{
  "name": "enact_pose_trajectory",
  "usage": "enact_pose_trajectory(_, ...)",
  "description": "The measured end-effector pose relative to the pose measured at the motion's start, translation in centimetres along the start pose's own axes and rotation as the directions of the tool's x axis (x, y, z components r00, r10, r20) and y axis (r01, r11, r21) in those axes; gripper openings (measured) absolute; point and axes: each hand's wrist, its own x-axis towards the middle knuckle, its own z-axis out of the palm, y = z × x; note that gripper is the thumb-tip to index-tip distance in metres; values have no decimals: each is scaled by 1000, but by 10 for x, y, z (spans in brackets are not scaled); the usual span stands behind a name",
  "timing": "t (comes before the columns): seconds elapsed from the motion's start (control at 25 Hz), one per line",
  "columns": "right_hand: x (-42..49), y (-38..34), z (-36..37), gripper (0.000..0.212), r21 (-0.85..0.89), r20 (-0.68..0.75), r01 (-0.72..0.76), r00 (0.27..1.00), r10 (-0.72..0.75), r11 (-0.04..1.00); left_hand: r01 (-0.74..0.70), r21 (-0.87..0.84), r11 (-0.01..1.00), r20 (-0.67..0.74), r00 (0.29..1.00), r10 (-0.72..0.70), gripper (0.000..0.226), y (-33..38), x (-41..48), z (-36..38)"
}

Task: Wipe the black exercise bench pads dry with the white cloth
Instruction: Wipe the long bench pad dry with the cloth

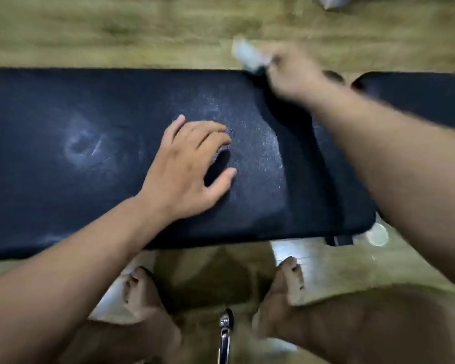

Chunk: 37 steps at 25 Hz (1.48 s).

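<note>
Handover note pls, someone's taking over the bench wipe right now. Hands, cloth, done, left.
Left hand: open, resting flat on the long black padded bench pad.
Right hand: grips the crumpled white cloth at that pad's far edge, beside the gap to the second black pad; motion-blurred.
Done: cannot tell how much.
Left: pale smeary patches show left and middle on the long pad; the second pad is mostly out of view.

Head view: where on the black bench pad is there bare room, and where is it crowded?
Free: the left stretch of the long pad, from frame edge to left hand, bare but for pale smears; also the strip between that hand and the right forearm. Crowded: the far right corner, where the right hand holds the white cloth.
</note>
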Motion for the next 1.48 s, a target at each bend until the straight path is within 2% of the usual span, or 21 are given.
enact_pose_trajectory(0.04, -55, -35, -11, 49, 139, 20, -145, 989, 143, 980, 54, -19, 998, 21, 998, -53, 51, -3, -5, -14)
enact_pose_trajectory(0.08, -92, -77, -31, 50, 206, 152, -164, 979, 134, 965, 113, -6, 994, 60, 992, -112, 60, -11, -13, -30)
enact_pose_trajectory(0.12, -129, -95, -31, 47, 265, 141, -82, 989, 45, 961, 189, 50, 981, 143, 970, -194, 74, -22, -22, -47)
enact_pose_trajectory(0.2, -224, -134, -58, 40, 430, 282, 16, 947, -152, 903, 352, 263, 898, 370, 823, -431, 107, -46, -49, -77)
enact_pose_trajectory(0.28, -291, -169, -96, 33, 567, 445, 58, 818, -365, 821, 456, 425, 782, 508, 595, -623, 130, -61, -74, -90)
enact_pose_trajectory(0.32, -304, -177, -114, 35, 627, 447, 88, 773, -451, 774, 469, 436, 768, 540, 546, -640, 135, -62, -78, -90)
enact_pose_trajectory(0.36, -290, -175, -123, 34, 667, 373, 115, 804, -463, 736, 485, 418, 768, 557, 532, -638, 138, -59, -75, -89)
enact_pose_trajectory(0.4, -250, -168, -123, 31, 640, 223, 173, 890, -397, 748, 499, 395, 771, 560, 535, -633, 139, -56, -70, -88)
enact_pose_trajectory(0.48, -142, -141, -123, 29, 528, 54, 20, 997, -57, 849, 511, 386, 768, 555, 537, -636, 140, -49, -63, -88)
enact_pose_trajectory(0.6, -24, -90, -77, 29, 409, 146, -221, 974, 175, 885, 496, 404, 769, 540, 550, -638, 140, -54, -68, -85)
enact_pose_trajectory(0.72, -36, -118, -18, 31, 223, 180, -269, 956, 231, 937, 496, 390, 776, 542, 557, -629, 141, -57, -68, -80)
enact_pose_trajectory(0.8, -101, -167, -12, 35, 285, 71, -226, 974, 214, 931, 491, 403, 772, 541, 552, -634, 142, -57, -69, -79)
enact_pose_trajectory(0.88, -209, -222, -43, 27, 484, 221, -85, 975, -28, 871, 468, 408, 784, 557, 552, -620, 143, -56, -70, -76)
enact_pose_trajectory(0.92, -249, -237, -65, 23, 548, 354, -35, 915, -194, 836, 467, 404, 787, 561, 554, -616, 143, -55, -70, -76)
enact_pose_trajectory(0.96, -262, -237, -79, 21, 638, 379, 34, 856, -352, 770, 467, 398, 790, 566, 553, -612, 143, -55, -69, -78)
enact_pose_trajectory(1.0, -248, -228, -87, 23, 708, 309, 70, 864, -397, 703, 469, 394, 790, 573, 547, -610, 143, -55, -68, -79)
enact_pose_trajectory(1.08, -154, -207, -94, 26, 645, 100, 80, 977, -187, 760, 478, 403, 781, 577, 530, -622, 144, -55, -68, -80)
enact_pose_trajectory(1.12, -103, -181, -88, 27, 584, 74, -34, 997, -11, 811, 479, 407, 778, 586, 516, -625, 143, -55, -67, -80)
enact_pose_trajectory(1.2, -13, -142, -66, 33, 516, 69, -119, 993, 97, 848, 480, 410, 775, 601, 497, -626, 142, -55, -64, -80)
enact_pose_trajectory(1.36, -29, -173, -9, 39, 182, 177, -222, 966, 190, 958, 496, 408, 766, 605, 482, -634, 142, -57, -63, -81)
enact_pose_trajectory(1.48, -142, -241, -25, 40, 344, 145, 4, 988, -57, 939, 535, 373, 758, 602, 481, -637, 135, -54, -65, -84)
